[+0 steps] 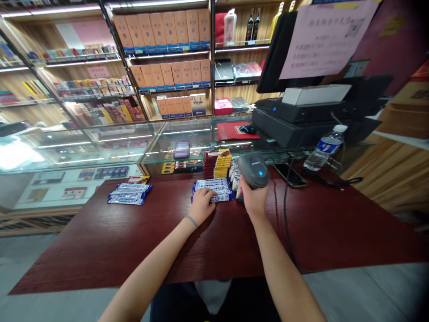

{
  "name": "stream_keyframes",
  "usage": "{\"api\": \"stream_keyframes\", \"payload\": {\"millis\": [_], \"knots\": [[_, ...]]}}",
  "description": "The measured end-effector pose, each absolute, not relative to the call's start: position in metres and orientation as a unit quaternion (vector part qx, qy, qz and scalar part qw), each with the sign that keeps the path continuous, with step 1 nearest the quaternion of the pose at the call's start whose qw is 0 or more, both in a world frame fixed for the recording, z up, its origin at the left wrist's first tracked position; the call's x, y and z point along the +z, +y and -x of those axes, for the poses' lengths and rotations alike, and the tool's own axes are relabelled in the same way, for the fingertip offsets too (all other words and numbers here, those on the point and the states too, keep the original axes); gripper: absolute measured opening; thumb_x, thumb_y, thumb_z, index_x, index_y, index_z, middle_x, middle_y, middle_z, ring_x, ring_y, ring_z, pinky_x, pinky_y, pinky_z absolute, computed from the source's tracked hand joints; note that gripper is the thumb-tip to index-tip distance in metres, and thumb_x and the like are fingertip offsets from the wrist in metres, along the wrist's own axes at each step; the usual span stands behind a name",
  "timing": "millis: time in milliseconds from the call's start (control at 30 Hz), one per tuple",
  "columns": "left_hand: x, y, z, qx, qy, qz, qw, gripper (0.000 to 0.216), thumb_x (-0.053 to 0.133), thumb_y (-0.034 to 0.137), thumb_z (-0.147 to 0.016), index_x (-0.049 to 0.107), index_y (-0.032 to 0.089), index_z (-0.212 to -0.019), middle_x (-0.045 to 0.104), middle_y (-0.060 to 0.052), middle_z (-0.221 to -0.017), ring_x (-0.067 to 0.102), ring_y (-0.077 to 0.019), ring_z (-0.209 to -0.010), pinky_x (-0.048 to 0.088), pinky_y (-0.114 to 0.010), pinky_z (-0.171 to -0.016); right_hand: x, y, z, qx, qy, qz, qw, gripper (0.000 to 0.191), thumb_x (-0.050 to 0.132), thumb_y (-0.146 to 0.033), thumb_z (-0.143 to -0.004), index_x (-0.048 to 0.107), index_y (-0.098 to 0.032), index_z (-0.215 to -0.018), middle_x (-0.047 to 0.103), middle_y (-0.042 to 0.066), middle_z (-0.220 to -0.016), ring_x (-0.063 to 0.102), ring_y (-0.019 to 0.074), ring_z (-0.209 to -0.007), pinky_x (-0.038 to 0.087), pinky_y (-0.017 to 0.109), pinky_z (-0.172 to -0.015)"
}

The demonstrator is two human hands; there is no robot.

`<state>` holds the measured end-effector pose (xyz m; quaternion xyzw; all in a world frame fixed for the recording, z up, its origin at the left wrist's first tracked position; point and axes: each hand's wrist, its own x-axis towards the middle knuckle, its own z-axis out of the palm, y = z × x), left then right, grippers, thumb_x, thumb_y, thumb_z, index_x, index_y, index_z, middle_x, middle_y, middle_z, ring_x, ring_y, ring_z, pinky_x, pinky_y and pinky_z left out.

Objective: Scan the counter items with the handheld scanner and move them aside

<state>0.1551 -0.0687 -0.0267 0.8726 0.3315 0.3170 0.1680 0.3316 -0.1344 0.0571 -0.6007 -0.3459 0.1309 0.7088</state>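
Note:
My right hand [254,199] is wrapped round the handle of a dark grey barcode scanner [253,167], which shows a blue light. Its cord runs down the right part of the table. My left hand [202,205] has its fingers bent over the near edge of a group of blue-and-white packets [219,184] and seems to grip one. Behind that group stands a stack of red-and-yellow packs [217,163]. Several small clear-wrapped items [233,172] sit between the packets and the scanner, partly hidden. Another group of blue-and-white packets [129,194] lies at the left.
The dark red table [161,250] meets a glass display counter [167,134]. To the right are a phone [290,174], a water bottle [325,147] and a black strap [331,181]. A monitor [276,53] and a mouse [248,129] stand farther back, before stocked shelves.

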Motion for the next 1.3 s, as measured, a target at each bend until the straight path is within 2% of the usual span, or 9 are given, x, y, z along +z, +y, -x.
{"api": "stream_keyframes", "payload": {"millis": [233,433,700,900,1067,1300], "knots": [[-0.025,-0.061,-0.162,0.327,0.333,-0.868,0.17,0.033,0.06,0.008,-0.076,0.07,0.024,-0.103,0.065,-0.008,-0.104,0.055,-0.0278,-0.106,0.041,-0.044,-0.097,0.064,-0.136,-0.33,0.174,-0.308,0.597,0.72,0.039,0.076,-0.054,-0.065,0.057,-0.023,-0.079,0.059,0.0,-0.054,0.05,0.0162,-0.041,0.046,0.033,-0.043],[-0.027,-0.053,-0.163,0.328,0.332,-0.869,0.165,0.031,0.059,0.01,-0.079,0.069,0.025,-0.104,0.065,-0.008,-0.105,0.054,-0.0282,-0.105,0.04,-0.045,-0.098,0.062,-0.135,-0.33,0.17,-0.298,0.594,0.727,0.043,0.078,-0.052,-0.063,0.062,-0.019,-0.086,0.068,0.008,-0.069,0.057,0.0191,-0.05,0.052,0.037,-0.05],[-0.027,-0.056,-0.164,0.341,0.354,-0.856,0.162,0.03,0.062,0.012,-0.08,0.07,0.029,-0.104,0.066,-0.007,-0.103,0.053,-0.0288,-0.108,0.033,-0.049,-0.104,0.057,-0.133,-0.329,0.17,-0.3,0.597,0.725,0.046,0.078,-0.056,-0.063,0.06,-0.021,-0.087,0.064,0.003,-0.062,0.053,0.0166,-0.043,0.048,0.033,-0.042],[-0.027,-0.059,-0.162,0.335,0.355,-0.859,0.155,0.03,0.066,0.017,-0.081,0.07,0.03,-0.108,0.067,-0.007,-0.11,0.052,-0.0296,-0.112,0.027,-0.052,-0.109,0.052,-0.132,-0.331,0.131,-0.341,0.608,0.704,0.049,0.073,-0.058,-0.07,0.063,-0.018,-0.097,0.068,0.005,-0.065,0.064,0.0219,-0.056,0.054,0.034,-0.05],[-0.027,-0.059,-0.162,0.34,0.356,-0.854,0.17,0.032,0.068,0.016,-0.08,0.07,0.03,-0.109,0.068,-0.007,-0.112,0.052,-0.0304,-0.114,0.026,-0.052,-0.11,0.05,-0.131,-0.331,0.132,-0.34,0.612,0.701,0.049,0.074,-0.057,-0.07,0.064,-0.017,-0.097,0.069,0.006,-0.066,0.065,0.0236,-0.058,0.054,0.035,-0.051],[-0.026,-0.059,-0.161,0.336,0.362,-0.852,0.174,0.029,0.068,0.019,-0.082,0.07,0.03,-0.109,0.068,-0.007,-0.113,0.053,-0.0297,-0.115,0.027,-0.052,-0.11,0.046,-0.128,-0.332,0.079,-0.363,0.615,0.696,0.049,0.071,-0.055,-0.073,0.064,-0.017,-0.103,0.071,0.007,-0.072,0.072,0.0283,-0.079,0.058,0.037,-0.065]]}}
